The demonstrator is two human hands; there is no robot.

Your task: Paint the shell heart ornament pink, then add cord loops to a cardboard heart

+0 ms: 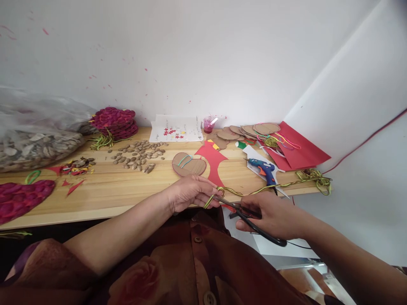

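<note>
My left hand pinches a green and yellow cord above the table's front edge. From there the cord runs right along the tabletop to a tangled bundle at the far right. My right hand grips black-handled scissors, their blades pointing left at the cord by my left fingertips. Whether the blades touch the cord I cannot tell. Just beyond my left hand lie a bean-shaped cardboard piece with a light blue cord loop on it and a cut sheet of red paper.
A blue glue gun rests on white paper at the right. Behind it are cardboard ovals and red sheets. Brown shells, stacked magenta pieces, a plastic bag and a cup of red liquid stand left and back.
</note>
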